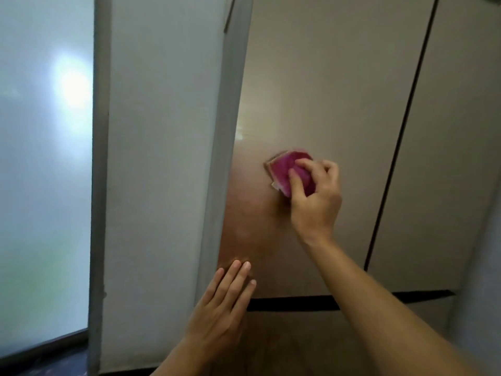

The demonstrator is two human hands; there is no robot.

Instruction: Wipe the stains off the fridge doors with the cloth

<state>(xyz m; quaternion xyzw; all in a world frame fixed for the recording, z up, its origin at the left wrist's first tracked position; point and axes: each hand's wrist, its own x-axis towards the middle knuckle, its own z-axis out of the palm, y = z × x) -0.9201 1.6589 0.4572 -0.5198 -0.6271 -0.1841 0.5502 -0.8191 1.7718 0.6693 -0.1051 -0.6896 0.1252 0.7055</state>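
A glossy beige-bronze fridge fills the view, with its upper left door in the middle. My right hand presses a bunched magenta cloth flat against that door, about mid-height. My left hand rests with fingers straight and together on the door's lower left corner, holding nothing. Faint smeared marks show on the door between the two hands. A dark horizontal gap separates this door from the lower door.
A second upper door lies to the right, past a thin dark vertical seam. The fridge's pale grey side panel stands left of the doors. Further left is a frosted window with bright glare.
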